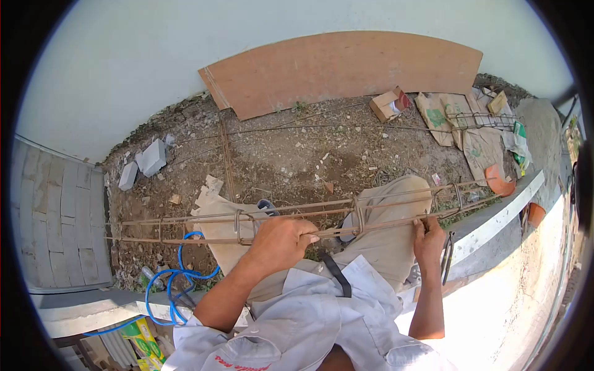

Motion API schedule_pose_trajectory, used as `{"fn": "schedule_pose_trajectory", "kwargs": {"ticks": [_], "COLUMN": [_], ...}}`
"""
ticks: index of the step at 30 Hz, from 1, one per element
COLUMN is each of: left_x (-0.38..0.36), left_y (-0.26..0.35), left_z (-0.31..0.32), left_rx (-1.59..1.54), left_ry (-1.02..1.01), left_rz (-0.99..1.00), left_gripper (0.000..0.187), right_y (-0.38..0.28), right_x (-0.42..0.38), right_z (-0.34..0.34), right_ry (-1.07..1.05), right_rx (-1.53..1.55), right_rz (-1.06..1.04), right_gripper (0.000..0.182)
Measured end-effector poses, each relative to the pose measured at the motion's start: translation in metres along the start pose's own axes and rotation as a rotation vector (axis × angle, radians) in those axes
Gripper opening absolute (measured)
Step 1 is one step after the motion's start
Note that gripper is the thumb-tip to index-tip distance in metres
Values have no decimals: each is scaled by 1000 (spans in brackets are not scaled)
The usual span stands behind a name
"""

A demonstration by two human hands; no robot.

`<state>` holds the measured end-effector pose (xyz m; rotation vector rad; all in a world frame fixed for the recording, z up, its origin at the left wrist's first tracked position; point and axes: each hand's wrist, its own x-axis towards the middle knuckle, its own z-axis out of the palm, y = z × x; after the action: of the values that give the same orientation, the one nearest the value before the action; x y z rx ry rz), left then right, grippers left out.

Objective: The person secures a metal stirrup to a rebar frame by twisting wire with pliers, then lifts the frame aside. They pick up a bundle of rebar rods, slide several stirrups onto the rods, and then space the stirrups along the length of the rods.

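So the rebar cage (356, 214) lay across the person's knees (405, 185), on the near side of the plywood board (346, 68). Left hand (281, 240) and right hand (428, 238) both looked to be pinching its near rods (396, 222). It was long, thin, rusty brown, with boxy stirrups (240, 226). My guess was lightish, a bit whippy, rough not slippery, hardly fragile; best gripped on the rods beside a stirrup.
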<state>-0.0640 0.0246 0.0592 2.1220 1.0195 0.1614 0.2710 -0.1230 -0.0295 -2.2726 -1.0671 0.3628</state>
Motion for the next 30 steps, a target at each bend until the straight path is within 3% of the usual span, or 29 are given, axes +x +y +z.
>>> {"fn": "schedule_pose_trajectory", "kwargs": {"ticks": [1, 3, 7, 11, 13, 17, 24, 30], "left_x": [0, 1, 10, 24, 30, 36, 40, 42], "left_y": [-1, 8, 9, 25, 30, 41, 36, 33], "left_z": [1, -1, 4, 20, 28, 30, 24, 25], "left_rx": [-22, -91, -186, -275, -256, -321, -280, -326], "left_ry": [-2, -54, -156, -194, -164, -228, -257, -252], "left_rz": [2, -91, -111, -68, 13, -105, -111, -145], "left_gripper": [16, 17, 19, 22, 23, 38, 63, 54], "right_y": [-5, -9, -25, -51, -67, -70, -58, -71], "right_x": [-5, -18, -40, -72, -88, -103, -93, -81], "right_z": [-2, -4, -19, -36, -45, -39, 23, 30], "right_ry": [-35, 141, 316, 56, -137, -530, -573, -793], "right_rx": [16, 91, 157, 73, 195, 292, 397, 854], "right_rz": [46, -36, -342, -242, -122, -4, -17, 358], "right_gripper": [18, 19, 19, 18, 17, 17, 26, 28]}}
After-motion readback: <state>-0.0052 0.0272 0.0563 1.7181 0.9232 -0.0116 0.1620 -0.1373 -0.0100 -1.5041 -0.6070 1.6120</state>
